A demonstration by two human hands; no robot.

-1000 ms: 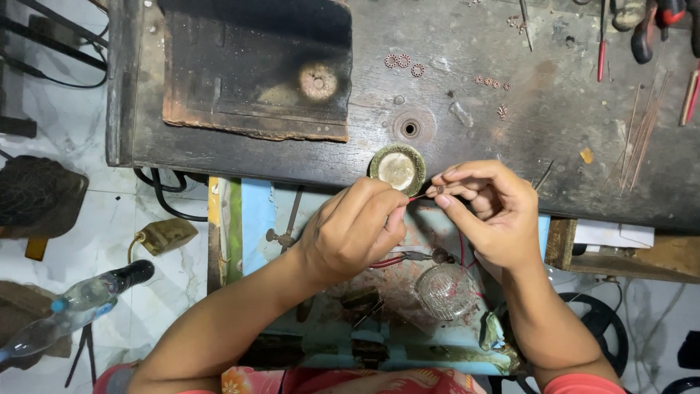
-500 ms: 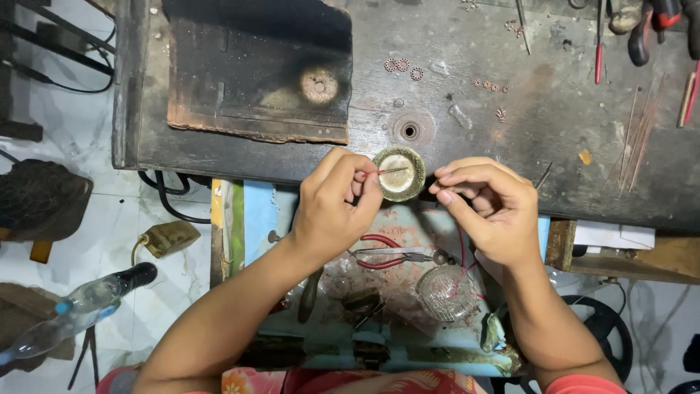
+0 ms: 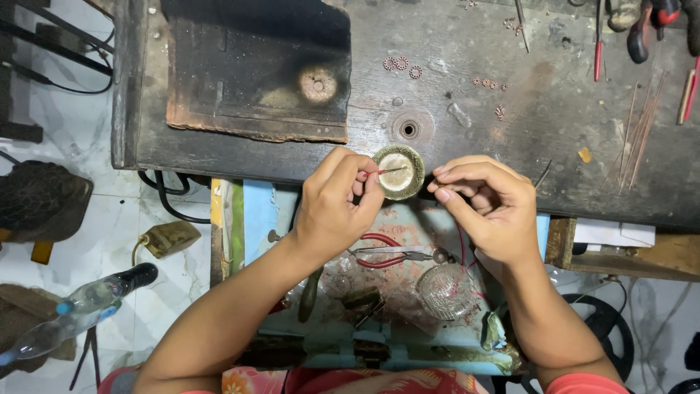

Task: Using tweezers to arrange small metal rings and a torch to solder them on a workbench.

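My left hand point(image 3: 337, 201) pinches a thin red-handled pick point(image 3: 389, 171) whose tip lies over a small round tin point(image 3: 399, 172) with pale paste inside, at the front edge of the dark workbench point(image 3: 510, 131). My right hand point(image 3: 485, 204) is just right of the tin, its fingertips pinched together on something too small to make out.
Red-handled pliers point(image 3: 390, 254) and a clear glass dish point(image 3: 445, 290) lie in the open drawer below my hands. Small copper rings point(image 3: 401, 66), thin rods point(image 3: 642, 124) and hand tools point(image 3: 642, 29) sit on the bench. A charred board point(image 3: 255, 66) covers its left side. A plastic bottle point(image 3: 80, 310) lies on the floor.
My left hand moved from beside my right hand up and left to the tin, bringing the pick's tip over the paste. The right hand stayed nearly still.
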